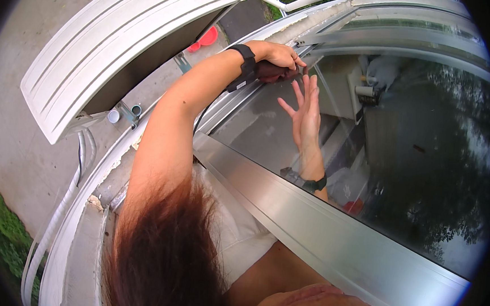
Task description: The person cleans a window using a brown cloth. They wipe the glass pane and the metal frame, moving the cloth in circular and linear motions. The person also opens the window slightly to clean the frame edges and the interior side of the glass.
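Note:
My left arm reaches out past the aluminium window frame point(333, 236), and my left hand point(279, 55) is at the far edge of the glass pane point(414, 165). Its index finger points along the glass and the other fingers are curled; what lies under them is hidden. A black strap with a boxy device point(239, 84) and a cable sits on that wrist. Through the glass I see my right hand point(305, 110), fingers spread and upright, its fingertips close to my left index finger. It wears a black wristband point(315, 183) and holds nothing visible.
Outside, a white ribbed air conditioner unit point(128, 55) hangs on brackets, with wrapped pipes point(77, 171) below. The outer sill point(111, 177) has flaking paint. Far below on the concrete are red tubs point(208, 36) and small pots point(113, 116). A white pipe point(306, 3) crosses the top.

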Tool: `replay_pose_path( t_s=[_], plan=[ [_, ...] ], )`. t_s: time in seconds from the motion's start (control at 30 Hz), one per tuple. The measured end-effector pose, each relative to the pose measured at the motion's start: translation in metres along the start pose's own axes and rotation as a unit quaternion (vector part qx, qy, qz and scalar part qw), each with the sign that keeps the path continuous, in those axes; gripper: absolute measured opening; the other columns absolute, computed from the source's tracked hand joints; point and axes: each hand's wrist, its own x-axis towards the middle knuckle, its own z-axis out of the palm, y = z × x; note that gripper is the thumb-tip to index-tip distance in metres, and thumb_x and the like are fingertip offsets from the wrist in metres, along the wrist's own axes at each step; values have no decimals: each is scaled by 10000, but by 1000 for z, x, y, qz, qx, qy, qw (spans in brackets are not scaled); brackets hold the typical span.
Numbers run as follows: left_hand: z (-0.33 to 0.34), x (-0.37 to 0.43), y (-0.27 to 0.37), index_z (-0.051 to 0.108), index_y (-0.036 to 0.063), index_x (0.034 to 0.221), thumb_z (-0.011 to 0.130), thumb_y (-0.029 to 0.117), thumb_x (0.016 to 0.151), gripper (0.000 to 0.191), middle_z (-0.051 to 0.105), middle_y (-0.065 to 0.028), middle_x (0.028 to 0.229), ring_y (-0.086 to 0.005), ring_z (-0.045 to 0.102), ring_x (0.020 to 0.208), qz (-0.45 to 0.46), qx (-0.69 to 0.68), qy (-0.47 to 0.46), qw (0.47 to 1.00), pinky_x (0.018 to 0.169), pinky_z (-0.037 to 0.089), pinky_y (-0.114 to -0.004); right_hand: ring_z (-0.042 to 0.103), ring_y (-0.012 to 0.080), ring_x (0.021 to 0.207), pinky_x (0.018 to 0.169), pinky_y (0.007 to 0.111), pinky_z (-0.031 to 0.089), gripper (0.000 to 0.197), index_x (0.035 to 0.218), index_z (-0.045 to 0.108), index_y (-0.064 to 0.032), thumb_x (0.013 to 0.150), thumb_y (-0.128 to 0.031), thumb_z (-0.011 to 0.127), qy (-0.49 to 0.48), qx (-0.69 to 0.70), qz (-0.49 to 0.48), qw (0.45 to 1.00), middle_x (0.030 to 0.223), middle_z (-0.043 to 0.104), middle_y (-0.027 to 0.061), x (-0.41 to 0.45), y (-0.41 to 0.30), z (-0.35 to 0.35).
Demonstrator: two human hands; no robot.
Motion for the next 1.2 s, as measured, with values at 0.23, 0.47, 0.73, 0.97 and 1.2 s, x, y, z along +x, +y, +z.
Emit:
replay_pose_path(
  t_s=[0.23, 0.47, 0.73, 0.97, 1.2],
  plan=[
    [-5, 4, -4, 556, 7, 1395, 548, 86, 900, 502, 673, -49, 951, -137, 582, 777, 21, 71, -14, 997, 759, 505, -315, 217, 270, 1497, 1096, 545, 407, 692, 1601, 74, -138, 1064, -528, 269, -5, 3, 0, 1000, 1658, 115, 86, 1, 0, 0],
    [-8, 15, -12, 693, 19, 1216, 613, 86, 774, 453, 627, -28, 1354, -182, 643, 977, 1, 31, -4, 1000, 834, 505, -326, 216, 265, 1498, 1095, 544, 408, 700, 1602, 74, -141, 1060, -537, 276, -4, 5, -2, 1000, 1659, 114, 84, -1, -1, 4],
    [-4, 7, -6, 445, 13, 1480, 520, 50, 875, 611, 626, -19, 808, -142, 553, 704, 11, 59, -37, 997, 704, 476, -289, 215, 266, 1499, 1094, 544, 411, 685, 1601, 71, -135, 1067, -517, 266, 6, 9, 2, 1000, 1660, 108, 84, 0, -1, 2],
    [-3, 8, 4, 429, 32, 1500, 523, 52, 864, 643, 631, -21, 850, -135, 547, 726, -61, -44, -69, 995, 693, 473, -291, 213, 270, 1499, 1096, 545, 410, 680, 1600, 70, -132, 1070, -515, 253, 5, 8, -1, 1000, 1660, 105, 81, -2, -1, 2],
    [-1, -13, 26, 401, 127, 1534, 543, 116, 889, 660, 680, -77, 1014, -206, 621, 835, 57, 128, -53, 989, 798, 497, -340, 221, 297, 1495, 1063, 545, 424, 704, 1606, 88, -174, 1053, -542, 320, 7, 20, -4, 1000, 1656, 114, 93, 3, 7, -3]
  ],
)
